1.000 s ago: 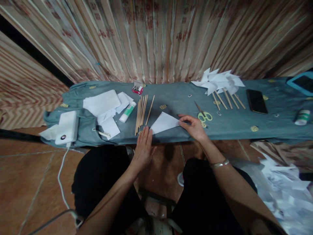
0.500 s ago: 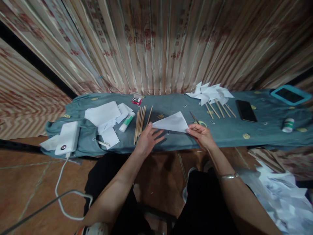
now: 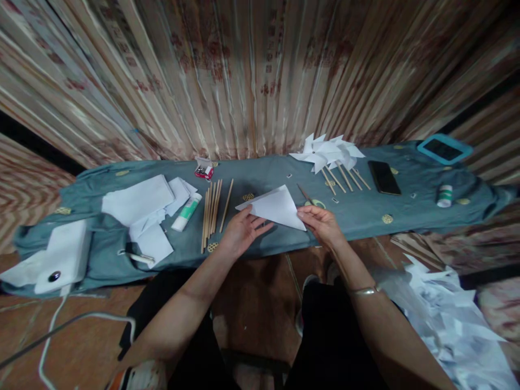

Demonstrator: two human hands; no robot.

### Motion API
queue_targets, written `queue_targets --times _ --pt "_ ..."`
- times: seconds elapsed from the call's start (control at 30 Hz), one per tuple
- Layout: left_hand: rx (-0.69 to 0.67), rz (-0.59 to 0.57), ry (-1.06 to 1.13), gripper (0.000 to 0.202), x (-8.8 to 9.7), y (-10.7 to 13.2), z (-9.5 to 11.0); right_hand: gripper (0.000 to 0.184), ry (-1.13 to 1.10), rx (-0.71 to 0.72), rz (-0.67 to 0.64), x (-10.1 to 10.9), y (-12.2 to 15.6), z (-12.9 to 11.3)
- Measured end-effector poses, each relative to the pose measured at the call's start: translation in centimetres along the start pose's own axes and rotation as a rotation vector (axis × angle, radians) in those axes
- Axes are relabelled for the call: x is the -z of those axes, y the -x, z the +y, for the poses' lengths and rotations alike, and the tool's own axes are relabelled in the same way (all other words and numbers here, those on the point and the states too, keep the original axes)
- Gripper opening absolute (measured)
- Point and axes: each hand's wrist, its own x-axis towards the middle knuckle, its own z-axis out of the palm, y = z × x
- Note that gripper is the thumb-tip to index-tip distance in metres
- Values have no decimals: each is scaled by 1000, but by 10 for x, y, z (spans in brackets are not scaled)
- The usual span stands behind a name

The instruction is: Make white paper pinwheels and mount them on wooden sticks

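White triangular paper sheet (image 3: 276, 208) held btwn both hands above near edge of grey-green cloth-covered table (image 3: 353, 218); narrow tip pts L, wide end R, long axis approx side-to-side. L hand (image 3: 239, 233) pinches nr tip, other fingers spread; R hand (image 3: 324, 223) pinches wide end. Tan pleated curtain (image 3: 244, 81) w/ red print behind; brown tiled floor (image 3: 252, 295) below.

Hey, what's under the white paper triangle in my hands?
Around the white paper triangle, between your left hand and right hand, gray-green cloth shows. The paper covers the patch directly beneath it, so anything lying there can't be seen.
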Motion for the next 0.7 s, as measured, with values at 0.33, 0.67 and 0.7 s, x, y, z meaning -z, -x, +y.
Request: queue_targets --times 0.33,0.67,0.7 --pt "36 71 79 20 19 -14 15 28 110 51 -125 -14 -1 1" --pt "44 43 107 7 21 -20 19 31 110 -5 -133 -34 0 3" --pt "41 25 101 8 21 -21 18 31 101 -6 -120 -35 -1 3"
